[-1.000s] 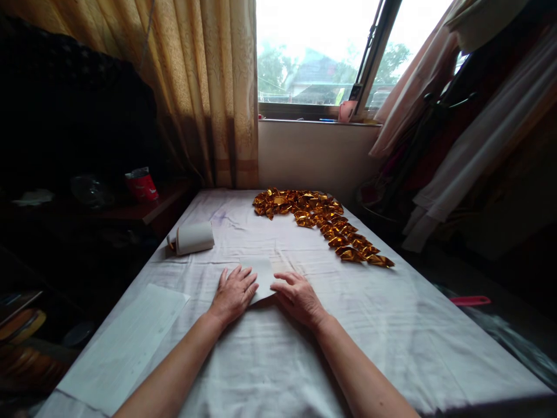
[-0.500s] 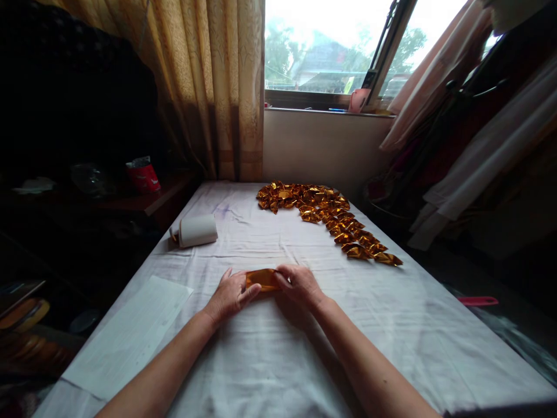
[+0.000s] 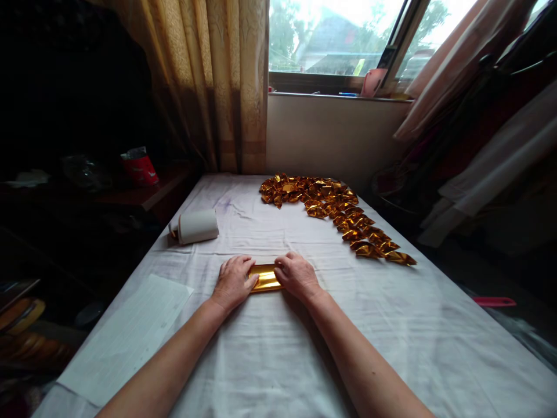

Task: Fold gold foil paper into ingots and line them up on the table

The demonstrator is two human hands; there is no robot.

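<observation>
Starting left of the gold foil strip (image 3: 265,278), a white sheet (image 3: 126,337) and a paper roll (image 3: 196,226) lie on the cloth; my left hand (image 3: 232,283) presses its left end, fingers curled down, my right hand (image 3: 296,275) likewise pins its right end; beyond-right curves a row of folded gold pieces (image 3: 339,213)

Table (image 3: 391,348) covered with white cloth, wrinkled. On it: gold foil strip (image 3: 265,278) near centre, flat; curved row of folded gold foil pieces (image 3: 337,215) from the far middle toward the right edge (count not legible); white paper roll (image 3: 196,226) on its side, far left; white sheet (image 3: 126,337) at the near left edge.
</observation>
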